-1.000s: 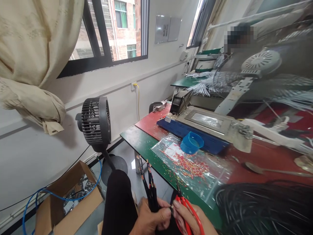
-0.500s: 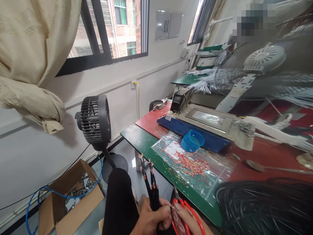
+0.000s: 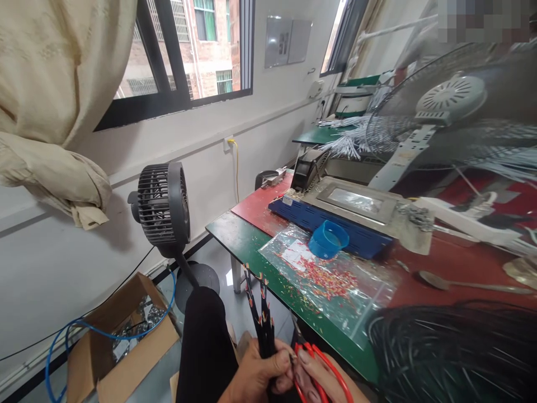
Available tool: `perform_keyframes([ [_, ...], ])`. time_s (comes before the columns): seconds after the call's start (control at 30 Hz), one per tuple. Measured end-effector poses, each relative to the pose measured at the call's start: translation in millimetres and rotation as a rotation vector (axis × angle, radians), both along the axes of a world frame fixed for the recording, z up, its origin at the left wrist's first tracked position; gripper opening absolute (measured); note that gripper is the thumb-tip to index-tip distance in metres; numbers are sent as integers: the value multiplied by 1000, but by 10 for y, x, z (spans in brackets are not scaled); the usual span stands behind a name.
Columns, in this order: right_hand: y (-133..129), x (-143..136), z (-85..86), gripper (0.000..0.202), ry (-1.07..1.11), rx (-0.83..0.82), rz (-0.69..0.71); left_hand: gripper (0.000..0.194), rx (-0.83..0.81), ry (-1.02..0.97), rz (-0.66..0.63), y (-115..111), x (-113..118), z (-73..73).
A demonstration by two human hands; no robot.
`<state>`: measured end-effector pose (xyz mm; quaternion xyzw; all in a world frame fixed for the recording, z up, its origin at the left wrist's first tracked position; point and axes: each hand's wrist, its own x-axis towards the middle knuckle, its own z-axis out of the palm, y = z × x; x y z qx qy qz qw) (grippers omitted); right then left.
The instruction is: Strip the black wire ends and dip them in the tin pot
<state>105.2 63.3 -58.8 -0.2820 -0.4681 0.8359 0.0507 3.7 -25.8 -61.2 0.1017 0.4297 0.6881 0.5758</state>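
Observation:
Several black cables (image 3: 263, 330) stand in a bundle, their stripped ends fanning upward with reddish-orange wire tips. My left hand (image 3: 262, 369) is closed round this bundle. Close beside it, my right hand (image 3: 314, 372) holds red-handled scissors (image 3: 331, 369), whose blades point up and away toward the table edge. The fingertips of both hands meet near the scissors' pivot; whether a small piece is pinched between them is too hidden to tell.
On the green and red table (image 3: 222, 235) lies a plastic bag (image 3: 356, 313) strewn with red and yellow scraps. A blue dish (image 3: 328, 239) stands on it, before a blue machine (image 3: 281, 211). Black cables (image 3: 453, 352) heap at right. Left are a fan (image 3: 163, 207) and cardboard box (image 3: 138, 358).
The cable bundle has tilted slightly to the right. Both hands keep nearly the same place and grip, and the view has shifted a little.

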Motion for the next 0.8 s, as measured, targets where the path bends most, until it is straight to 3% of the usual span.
perform_keyframes([
  [0.1,-36,-10,34,53,-30,-42,-82,38,42,7,-31,2,-2,25],
  [0.23,-29,-11,46,55,4,-3,12,38,69,32,-74,-2,-7,35],
  [0.5,-9,-53,-41,61,11,51,72,39,23,54,-6,-6,-21,-43],
  [0.67,22,-46,0,60,68,111,97,40,6,68,1,12,-31,-30],
  [0.8,6,-31,-3,59,52,39,81,40,59,82,-7,19,-26,-37],
])
